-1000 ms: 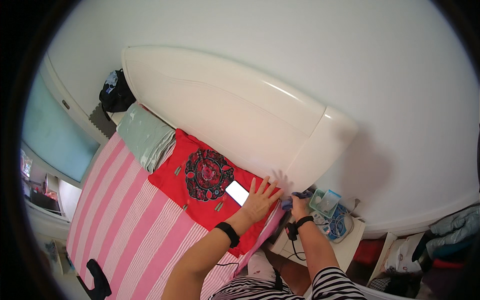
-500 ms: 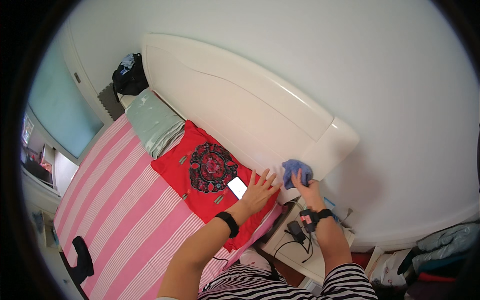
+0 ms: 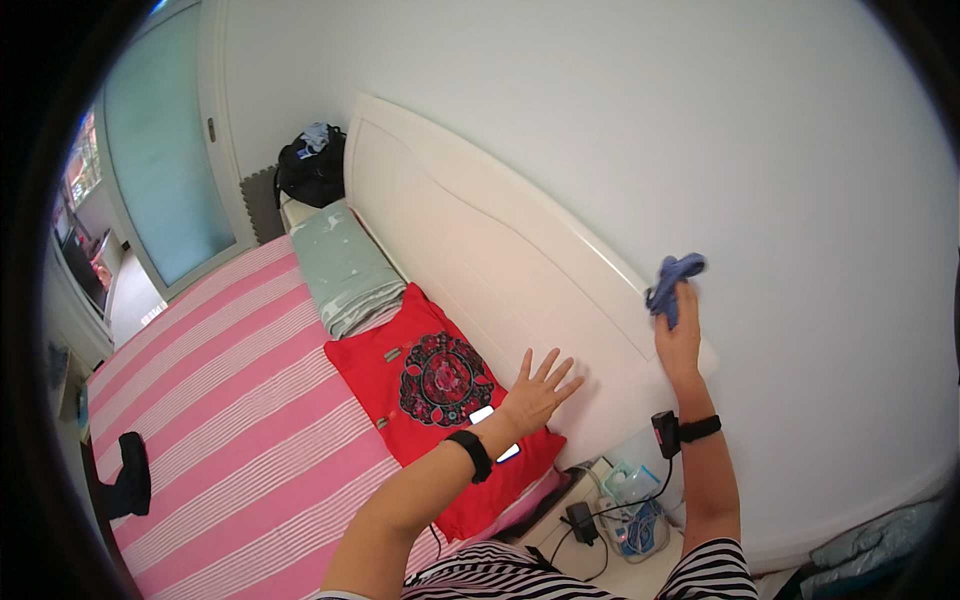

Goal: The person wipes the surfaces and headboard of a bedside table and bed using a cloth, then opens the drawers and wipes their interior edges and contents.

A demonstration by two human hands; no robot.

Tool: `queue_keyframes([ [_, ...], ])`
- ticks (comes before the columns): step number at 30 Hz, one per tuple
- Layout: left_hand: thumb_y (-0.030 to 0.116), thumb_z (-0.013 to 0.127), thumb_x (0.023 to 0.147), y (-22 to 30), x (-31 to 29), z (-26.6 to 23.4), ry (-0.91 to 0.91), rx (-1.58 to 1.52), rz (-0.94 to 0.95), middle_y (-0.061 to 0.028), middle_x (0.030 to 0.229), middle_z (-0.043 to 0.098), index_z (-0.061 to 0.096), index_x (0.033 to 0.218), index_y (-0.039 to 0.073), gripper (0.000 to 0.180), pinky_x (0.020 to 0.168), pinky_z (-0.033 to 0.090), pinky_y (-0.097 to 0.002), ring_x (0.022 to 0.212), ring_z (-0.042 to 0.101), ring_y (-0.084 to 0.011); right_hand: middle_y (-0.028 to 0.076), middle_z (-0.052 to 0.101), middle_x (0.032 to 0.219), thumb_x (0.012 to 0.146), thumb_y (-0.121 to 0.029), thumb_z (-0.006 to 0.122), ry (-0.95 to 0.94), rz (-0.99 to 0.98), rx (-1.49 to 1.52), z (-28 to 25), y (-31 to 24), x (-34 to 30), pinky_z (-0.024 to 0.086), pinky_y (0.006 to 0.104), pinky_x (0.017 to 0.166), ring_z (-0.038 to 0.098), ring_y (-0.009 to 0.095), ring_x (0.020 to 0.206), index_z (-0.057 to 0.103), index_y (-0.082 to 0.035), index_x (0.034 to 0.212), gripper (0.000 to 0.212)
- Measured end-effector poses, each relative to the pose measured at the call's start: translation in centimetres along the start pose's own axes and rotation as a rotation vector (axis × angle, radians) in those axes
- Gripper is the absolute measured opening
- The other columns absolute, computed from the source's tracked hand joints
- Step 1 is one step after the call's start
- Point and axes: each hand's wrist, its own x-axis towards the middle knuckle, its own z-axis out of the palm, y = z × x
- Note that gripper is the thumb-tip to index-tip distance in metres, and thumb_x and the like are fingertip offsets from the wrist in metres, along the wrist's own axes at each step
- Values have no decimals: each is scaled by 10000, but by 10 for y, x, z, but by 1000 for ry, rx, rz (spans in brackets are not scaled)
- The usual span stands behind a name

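Observation:
My right hand grips a crumpled blue cloth at the top edge of the cream headboard, near its right end. The cloth hangs in folds over my fingers. With fingers spread, my left hand is held up over the right edge of the red embroidered pillow, close to the headboard's face and holding nothing. A phone with a lit white screen lies on the pillow, partly hidden behind my left wrist. Both wrists wear black straps.
Pink striped bedding covers the bed. A folded green quilt lies at its far end, next to a black bag. On the bedside table are a black adapter, cables and small packages. A frosted sliding door stands far left.
My right hand has lifted the cloth from the headboard's lower front up to its top edge. My left hand stays spread beside the headboard. The view has shifted.

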Motion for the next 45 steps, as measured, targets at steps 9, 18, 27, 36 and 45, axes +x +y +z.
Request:
queue_keyframes([
  [9,100,539,803,-59,-3,-5,60,38,-89,-124,1473,288,322,1426,217,669,1059,170,-649,1385,204,-357,88,299,1460,792,-110,579,-317,-270,-684,112,17,33,264,606,998,284,350,1333,380,-126,1378,619],
  [18,110,551,803,-118,-9,5,12,76,-245,-128,1453,320,365,1401,194,632,1047,196,-650,1371,238,-353,107,332,1437,770,-101,574,-330,-439,-629,246,-16,144,324,566,978,353,344,1279,393,-120,1376,633],
  [27,166,596,792,-171,-36,19,-76,78,-465,-108,1455,328,348,1416,210,672,1057,190,-633,1384,217,-336,91,320,1457,817,-190,569,-344,-480,-721,371,-65,227,322,550,987,340,345,1296,364,-134,1405,625],
  [36,204,637,784,-187,-60,28,-128,99,-575,-106,1459,310,329,1420,225,708,1042,201,-646,1373,225,-340,61,334,1452,858,-213,530,-397,-574,-731,436,-87,266,265,566,1028,286,335,1336,395,-156,1393,555],
  [45,201,605,816,-186,-64,18,-85,69,-643,-104,1466,302,331,1419,244,664,1051,192,-641,1378,218,-339,0,397,1428,937,-290,419,-790,-946,-963,490,-67,180,39,577,1115,192,263,1400,583,-203,1238,353],
])
